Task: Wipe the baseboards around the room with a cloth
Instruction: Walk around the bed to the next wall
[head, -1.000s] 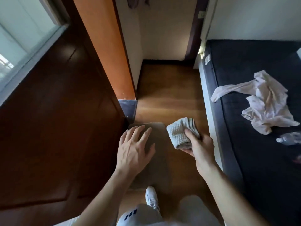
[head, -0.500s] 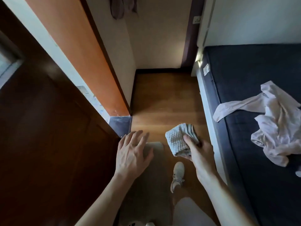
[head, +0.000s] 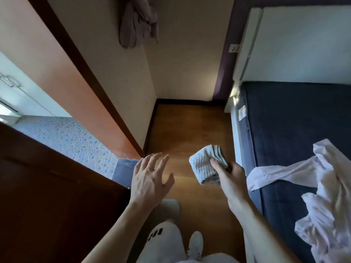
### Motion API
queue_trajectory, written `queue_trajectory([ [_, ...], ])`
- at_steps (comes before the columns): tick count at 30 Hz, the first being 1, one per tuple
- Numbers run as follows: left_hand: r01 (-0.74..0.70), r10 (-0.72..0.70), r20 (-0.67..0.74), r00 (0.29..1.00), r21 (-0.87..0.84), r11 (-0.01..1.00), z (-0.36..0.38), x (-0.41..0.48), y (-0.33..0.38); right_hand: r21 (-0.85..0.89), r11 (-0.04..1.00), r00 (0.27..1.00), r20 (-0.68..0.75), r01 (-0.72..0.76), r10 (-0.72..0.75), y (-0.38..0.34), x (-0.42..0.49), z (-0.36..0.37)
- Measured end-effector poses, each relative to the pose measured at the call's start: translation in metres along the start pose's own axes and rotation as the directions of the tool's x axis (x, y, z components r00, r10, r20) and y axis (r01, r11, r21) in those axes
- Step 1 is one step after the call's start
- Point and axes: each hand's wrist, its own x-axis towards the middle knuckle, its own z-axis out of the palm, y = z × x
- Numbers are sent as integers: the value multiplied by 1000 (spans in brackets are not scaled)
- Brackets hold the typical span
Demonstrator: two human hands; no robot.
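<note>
My right hand (head: 230,176) holds a folded white waffle-weave cloth (head: 204,165) with dark stripes, thumb pressed on top, above the wooden floor. My left hand (head: 150,178) hovers beside it with fingers spread and holds nothing. A dark baseboard (head: 190,101) runs along the foot of the cream far wall and turns down the left wall as a dark strip (head: 150,126). Both hands are well short of the far baseboard, in a narrow aisle.
A bed with a dark blue mattress (head: 288,133) fills the right side, with a crumpled pale garment (head: 322,192) on it. A dark wooden door (head: 53,202) stands at left beside an orange door frame (head: 76,88). A grey mat (head: 171,205) lies under my legs. A wall socket (head: 234,48) sits above.
I have stepped forward along the aisle; the view tilted up, showing more far wall and the tiled room at left. Both hands keep their poses, the cloth still held.
</note>
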Motion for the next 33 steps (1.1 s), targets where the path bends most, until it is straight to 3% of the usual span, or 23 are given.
queue_trajectory([
  [13,13,-17,-108,994,-38,999,46,226,-42,168,983,997,26,-76,73,-75,209,78],
  [22,25,-30,-87,996,-61,998,60,404,-101,177,981,996,66,-76,65,-156,380,153],
  [33,129,-135,-138,981,-54,990,82,536,-141,156,979,977,185,-131,101,-212,519,216],
])
